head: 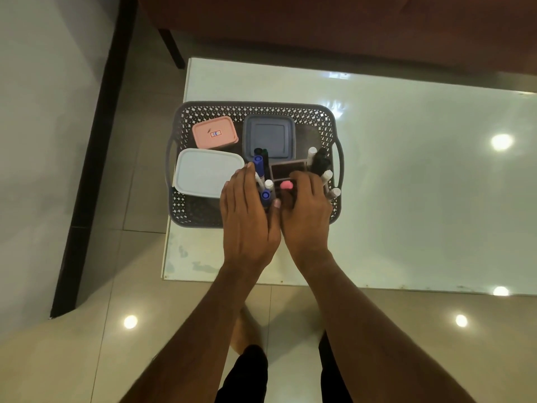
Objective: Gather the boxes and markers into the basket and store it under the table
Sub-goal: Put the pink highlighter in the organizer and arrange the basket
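We have the grey lattice basket (325, 117) on the glass table (406, 170), at its left end. Inside lie a pink box (214, 132), a grey box (268, 135) and a white box (203, 173). Both hands are on the brown marker holder (287, 169) — our left hand (247, 210) lies flat against its left side with fingers straight, our right hand (305, 210) curls over its top. Blue-capped markers (258, 163) stand in it.
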### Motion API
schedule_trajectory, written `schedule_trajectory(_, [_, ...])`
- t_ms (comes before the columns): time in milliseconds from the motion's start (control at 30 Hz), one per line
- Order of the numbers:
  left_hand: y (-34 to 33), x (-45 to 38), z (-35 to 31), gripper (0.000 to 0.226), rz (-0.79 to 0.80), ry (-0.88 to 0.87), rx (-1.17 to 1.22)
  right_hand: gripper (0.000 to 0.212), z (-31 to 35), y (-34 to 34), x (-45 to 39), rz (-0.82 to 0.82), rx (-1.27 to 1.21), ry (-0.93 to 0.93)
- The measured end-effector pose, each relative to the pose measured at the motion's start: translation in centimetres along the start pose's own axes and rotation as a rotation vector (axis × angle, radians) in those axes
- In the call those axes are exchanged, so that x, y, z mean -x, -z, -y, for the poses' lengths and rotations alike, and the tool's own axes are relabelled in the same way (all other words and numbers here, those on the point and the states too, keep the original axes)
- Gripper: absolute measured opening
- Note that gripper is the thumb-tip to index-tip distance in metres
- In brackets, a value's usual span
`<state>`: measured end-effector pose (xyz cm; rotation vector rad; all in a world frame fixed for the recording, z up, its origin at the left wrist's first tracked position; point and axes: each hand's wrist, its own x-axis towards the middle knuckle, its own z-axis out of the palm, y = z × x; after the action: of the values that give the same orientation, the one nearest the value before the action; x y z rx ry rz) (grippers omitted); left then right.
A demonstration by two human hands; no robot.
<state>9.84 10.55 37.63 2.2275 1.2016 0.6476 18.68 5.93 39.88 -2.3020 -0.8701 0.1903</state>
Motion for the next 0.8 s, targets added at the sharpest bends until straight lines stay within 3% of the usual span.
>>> schedule_trajectory(333, [1.4,-0.2,-0.4,0.067,0.001,-0.005,-0.009,0.03,0.2,1.5,0.4,-0.118,-0.045,0.134])
schedule_trajectory(533, [4.0,-2.3,-0.5,0.065,-0.095,-0.016,0.014,0.011,1.0,4.8,-2.2,-0.388,-0.162,0.308])
schedule_trajectory(667, [5.9,-4.8,2.5,0.069,-0.196,0.1,-0.025,0.016,-0.8,6.0,-5.0,-0.45,-0.218,0.16])
schedule_trajectory(800, [7.1,-6.8,6.1,0.066,-0.294,0.236,-0.036,0.032,-4.4,5.2,-6.5,-0.319,-0.309,-0.049])
